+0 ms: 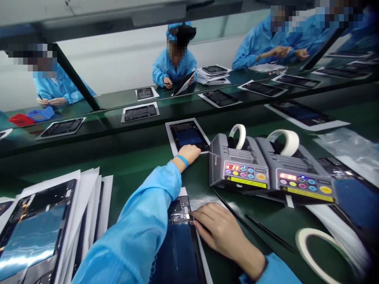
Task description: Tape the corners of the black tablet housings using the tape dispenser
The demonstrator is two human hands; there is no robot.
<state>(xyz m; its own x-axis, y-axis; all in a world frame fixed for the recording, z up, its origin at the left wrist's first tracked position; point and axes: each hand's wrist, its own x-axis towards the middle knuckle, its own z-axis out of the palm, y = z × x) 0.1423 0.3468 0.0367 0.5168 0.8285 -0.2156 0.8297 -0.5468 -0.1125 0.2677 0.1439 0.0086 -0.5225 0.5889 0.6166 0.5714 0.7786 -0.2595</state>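
My left hand [189, 153] reaches forward in a blue sleeve and rests on the near edge of a dark tablet frame on a white sheet [187, 135], at the edge of the moving belt. My right hand [220, 232] lies flat near me, its fingertips touching the right edge of another dark tablet frame [179, 236] on white paper. My left forearm crosses over that near frame and hides part of it.
Two grey tape dispensers [238, 165] [299, 177] with white tape rolls stand to the right. A loose tape roll [322, 252] and black tweezers [266, 230] lie at the near right. A stack of tablet frames [38, 225] sits at left. People in blue work across the belt.
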